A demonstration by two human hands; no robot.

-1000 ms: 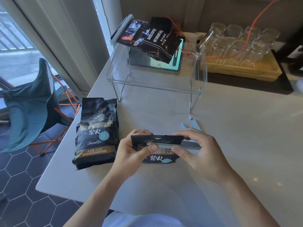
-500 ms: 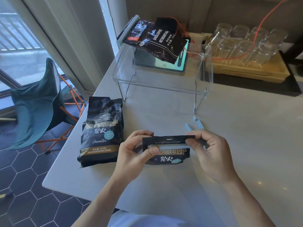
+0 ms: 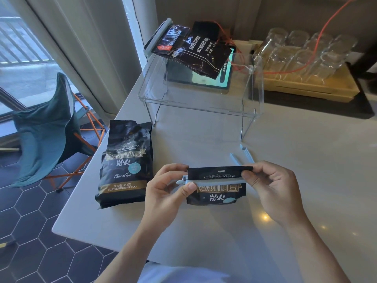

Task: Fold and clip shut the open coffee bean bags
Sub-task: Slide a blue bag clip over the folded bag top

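I hold a black coffee bag (image 3: 216, 193) with its top folded over, above the white table. A pale blue clip (image 3: 212, 182) runs across the fold. My left hand (image 3: 167, 188) pinches the clip's left end and the bag. On the other side, my right hand (image 3: 273, 186) grips the folded top's right end. A second black coffee bag (image 3: 125, 166) lies flat to the left. Another pale blue clip (image 3: 242, 155) lies open on the table just behind the held bag.
A clear acrylic stand (image 3: 204, 99) at the back carries two clipped dark coffee bags (image 3: 195, 50) over a tablet (image 3: 224, 84). A yellow tray of glasses (image 3: 306, 86) stands back right. The table edge (image 3: 81, 201) is left, with a teal folding chair (image 3: 44, 135) beyond it.
The clip now reaches past the bag's left edge under my left thumb. My right hand has shifted up to the folded top's right end. The camera has moved slightly.
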